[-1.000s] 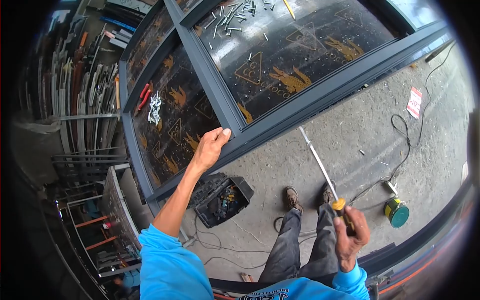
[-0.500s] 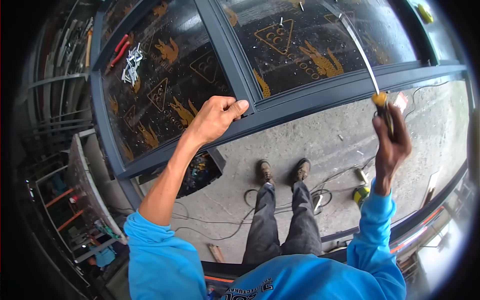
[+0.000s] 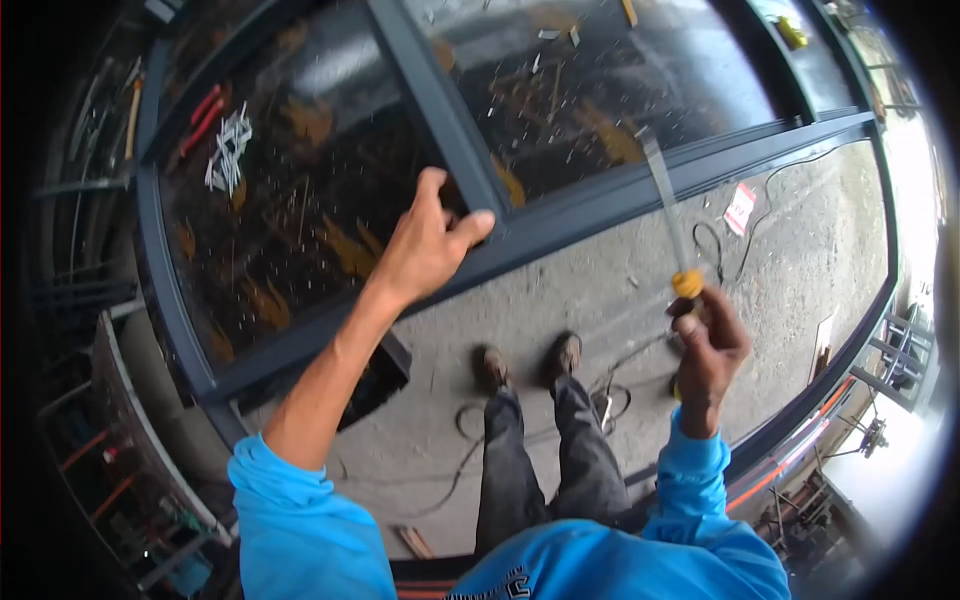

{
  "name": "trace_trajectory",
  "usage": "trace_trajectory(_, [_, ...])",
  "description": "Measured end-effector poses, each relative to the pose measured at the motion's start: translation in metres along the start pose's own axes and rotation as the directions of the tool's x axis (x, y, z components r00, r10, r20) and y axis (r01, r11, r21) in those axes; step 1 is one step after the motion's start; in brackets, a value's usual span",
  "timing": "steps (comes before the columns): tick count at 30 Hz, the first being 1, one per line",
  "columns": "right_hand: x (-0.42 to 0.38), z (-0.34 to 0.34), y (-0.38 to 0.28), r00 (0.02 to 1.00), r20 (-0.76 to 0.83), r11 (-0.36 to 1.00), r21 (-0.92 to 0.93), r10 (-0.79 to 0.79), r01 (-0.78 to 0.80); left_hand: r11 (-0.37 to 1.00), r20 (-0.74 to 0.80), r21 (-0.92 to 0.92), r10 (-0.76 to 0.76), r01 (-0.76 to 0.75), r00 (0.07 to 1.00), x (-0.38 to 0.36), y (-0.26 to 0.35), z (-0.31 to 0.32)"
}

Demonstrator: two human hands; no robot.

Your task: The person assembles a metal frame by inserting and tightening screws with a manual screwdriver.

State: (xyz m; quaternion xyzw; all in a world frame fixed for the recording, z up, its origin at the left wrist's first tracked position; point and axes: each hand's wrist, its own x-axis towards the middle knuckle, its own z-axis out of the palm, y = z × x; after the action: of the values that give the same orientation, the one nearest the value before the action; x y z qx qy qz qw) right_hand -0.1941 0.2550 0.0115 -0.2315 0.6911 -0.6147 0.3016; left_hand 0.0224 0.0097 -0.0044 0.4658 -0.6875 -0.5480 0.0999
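Observation:
My left hand (image 3: 425, 250) has its thumb and forefinger spread apart at the joint of the dark grey metal frame (image 3: 560, 212), thumb tip over the crossbar. Its other fingers are partly hidden. In my right hand (image 3: 712, 350) is a long screwdriver (image 3: 687, 284) with a yellow-and-black handle, gripped by the fingers. The flat-looking silver shaft points up and away from me, and its tip overlaps the near rail in this view. Beneath the frame lies a dark board (image 3: 290, 190) with gold crocodile prints.
Red-handled pliers (image 3: 203, 118) and a pile of silver fasteners (image 3: 229, 150) lie on the board at left. A yellow object (image 3: 791, 32) sits far right. On the concrete floor are cables (image 3: 455, 490), a red-and-white packet (image 3: 740, 208) and a black bin (image 3: 375, 385) under the frame.
My right hand has come left and nearer my body with the screwdriver. My left hand has loosened from the frame, its forefinger now lifted away from the thumb. The view has shifted.

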Motion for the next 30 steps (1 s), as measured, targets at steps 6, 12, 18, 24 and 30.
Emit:
trace_trajectory(6, [0.062,0.029,-0.016,0.969,-0.135,0.899,-0.416,-0.208,0.135,0.973,-0.113,0.017,0.232,-0.232,0.966,0.008,-0.007,0.000])
trace_trajectory(12, [0.199,0.076,0.003,0.819,0.131,0.393,-0.828,-0.559,0.401,0.770,-0.012,0.612,0.238,-0.181,0.971,0.005,0.016,-0.012])
trace_trajectory(18, [0.146,0.114,0.019,0.658,0.104,0.414,-0.701,-0.746,0.581,0.465,0.410,0.722,0.310,-0.513,0.858,0.029,0.016,-0.032])
trace_trajectory(24, [0.152,0.126,0.027,0.531,-0.092,0.422,-0.725,-0.843,0.545,0.242,0.579,0.679,0.404,-0.693,0.708,0.036,0.013,-0.034])
trace_trajectory(30, [0.144,0.118,0.002,0.645,-0.035,0.495,-0.673,-0.764,0.550,0.101,0.742,0.630,0.214,-0.770,0.635,0.041,0.031,-0.035])
